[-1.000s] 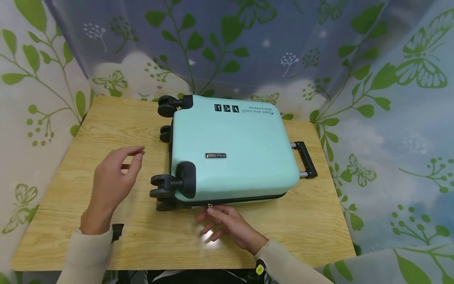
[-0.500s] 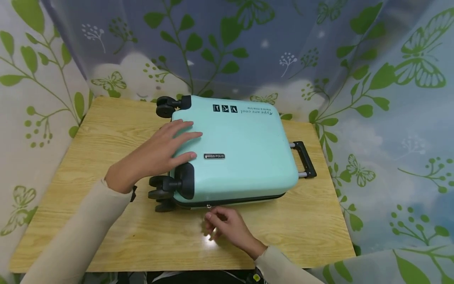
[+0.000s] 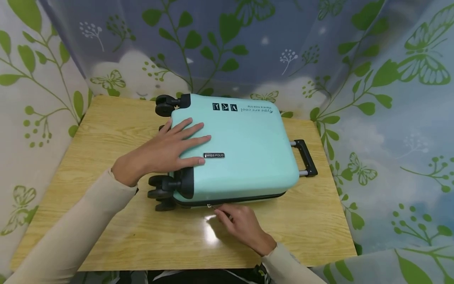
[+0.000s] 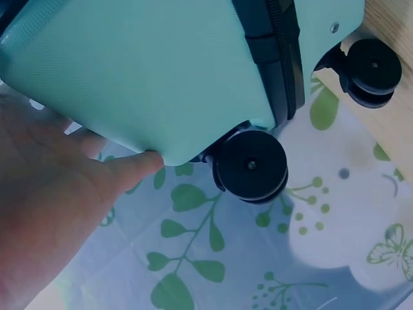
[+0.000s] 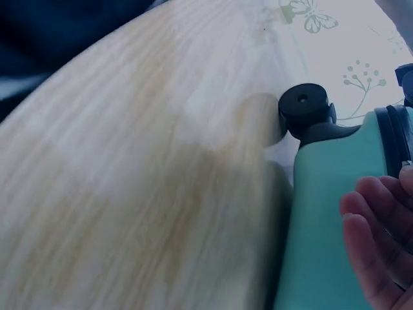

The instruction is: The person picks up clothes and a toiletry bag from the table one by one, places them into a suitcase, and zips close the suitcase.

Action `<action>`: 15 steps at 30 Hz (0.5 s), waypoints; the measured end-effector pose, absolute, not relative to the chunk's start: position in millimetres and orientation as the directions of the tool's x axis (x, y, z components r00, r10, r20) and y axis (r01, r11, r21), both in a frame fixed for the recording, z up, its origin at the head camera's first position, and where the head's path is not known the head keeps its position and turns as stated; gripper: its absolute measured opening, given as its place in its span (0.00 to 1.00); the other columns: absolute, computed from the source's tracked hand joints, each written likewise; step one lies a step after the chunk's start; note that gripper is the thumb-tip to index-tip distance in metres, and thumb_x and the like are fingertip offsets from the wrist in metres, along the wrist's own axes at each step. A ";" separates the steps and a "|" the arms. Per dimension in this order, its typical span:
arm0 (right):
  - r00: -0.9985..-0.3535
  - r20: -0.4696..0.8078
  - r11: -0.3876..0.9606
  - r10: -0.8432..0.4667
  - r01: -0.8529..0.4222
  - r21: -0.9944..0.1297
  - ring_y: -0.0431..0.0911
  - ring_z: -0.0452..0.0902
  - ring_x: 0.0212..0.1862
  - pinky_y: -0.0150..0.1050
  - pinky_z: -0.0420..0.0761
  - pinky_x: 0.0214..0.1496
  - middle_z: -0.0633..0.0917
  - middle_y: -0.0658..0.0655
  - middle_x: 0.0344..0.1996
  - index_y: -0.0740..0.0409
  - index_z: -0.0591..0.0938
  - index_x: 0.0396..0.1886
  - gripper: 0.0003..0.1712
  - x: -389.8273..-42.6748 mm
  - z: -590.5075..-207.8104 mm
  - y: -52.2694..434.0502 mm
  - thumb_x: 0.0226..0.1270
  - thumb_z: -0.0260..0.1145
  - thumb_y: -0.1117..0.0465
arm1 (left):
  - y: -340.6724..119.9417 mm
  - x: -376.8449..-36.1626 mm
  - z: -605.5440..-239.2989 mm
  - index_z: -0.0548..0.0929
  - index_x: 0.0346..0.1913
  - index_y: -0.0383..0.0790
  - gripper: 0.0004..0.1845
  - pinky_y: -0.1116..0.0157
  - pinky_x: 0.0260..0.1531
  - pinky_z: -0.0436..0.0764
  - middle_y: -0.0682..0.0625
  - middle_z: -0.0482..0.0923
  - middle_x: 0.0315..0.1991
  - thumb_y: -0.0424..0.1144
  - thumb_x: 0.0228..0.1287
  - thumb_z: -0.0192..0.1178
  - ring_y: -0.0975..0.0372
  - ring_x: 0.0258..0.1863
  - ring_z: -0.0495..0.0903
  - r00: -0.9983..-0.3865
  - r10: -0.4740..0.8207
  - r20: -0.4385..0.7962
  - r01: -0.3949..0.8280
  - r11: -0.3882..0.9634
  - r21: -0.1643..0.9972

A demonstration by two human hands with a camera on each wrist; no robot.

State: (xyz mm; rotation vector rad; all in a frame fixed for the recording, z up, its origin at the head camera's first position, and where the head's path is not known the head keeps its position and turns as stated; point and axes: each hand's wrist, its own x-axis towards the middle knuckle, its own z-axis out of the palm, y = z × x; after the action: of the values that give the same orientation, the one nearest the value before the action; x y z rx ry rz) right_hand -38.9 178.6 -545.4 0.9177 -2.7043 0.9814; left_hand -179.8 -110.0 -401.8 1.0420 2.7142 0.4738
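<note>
A mint-green hard-shell suitcase (image 3: 244, 146) lies flat on a wooden table (image 3: 106, 130), wheels to the left and telescopic handle (image 3: 305, 157) to the right. My left hand (image 3: 166, 152) rests flat on its top near the wheel end, fingers straight; in the left wrist view the left hand (image 4: 45, 213) touches the shell's (image 4: 142, 64) corner by a black wheel (image 4: 250, 165). My right hand (image 3: 242, 225) is at the front edge, fingertips curled at the small metal zipper pull (image 3: 209, 205) on the black zipper seam. The right wrist view shows curled fingers (image 5: 377, 239) against the shell (image 5: 329, 213).
Black double wheels stick out at the near left corner (image 3: 161, 187) and the far left corner (image 3: 164, 105). Leaf-and-butterfly printed curtains (image 3: 390, 98) close in the table at the back and on both sides. Bare tabletop lies left of and in front of the case.
My left hand went from hovering over the table to lying flat on the suitcase top. My right hand slid slightly right along the front seam and closed its fingers by the zipper pull.
</note>
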 end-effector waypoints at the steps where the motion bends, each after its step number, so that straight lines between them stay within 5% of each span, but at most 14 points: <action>1: -0.804 0.309 0.615 -0.508 -0.590 -0.523 0.29 0.80 0.24 0.23 0.78 0.30 0.89 0.45 0.26 0.53 0.92 0.37 0.09 -39.5 -544.0 179.2 0.80 0.70 0.60 | -110.4 -180.1 -401.9 0.61 0.87 0.63 0.39 0.28 0.82 0.38 0.50 0.46 0.91 0.69 0.81 0.54 0.46 0.91 0.39 -0.735 0.675 -0.067 0.612 0.702 0.363; 15: -0.756 0.373 0.645 -0.539 -0.654 -0.395 0.32 0.80 0.24 0.25 0.77 0.27 0.94 0.50 0.32 0.54 0.94 0.39 0.02 -43.8 -536.9 191.4 0.72 0.76 0.62 | -112.8 -183.7 -402.0 0.60 0.87 0.64 0.40 0.30 0.83 0.35 0.52 0.44 0.91 0.70 0.80 0.53 0.48 0.91 0.37 -0.733 0.674 -0.095 0.594 0.701 0.395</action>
State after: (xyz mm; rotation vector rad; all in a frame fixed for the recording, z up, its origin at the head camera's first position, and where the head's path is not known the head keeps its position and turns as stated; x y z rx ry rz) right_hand -43.8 191.4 -536.9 0.9733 -2.6433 0.7651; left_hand -183.7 -112.8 -402.0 1.0142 2.6784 0.5024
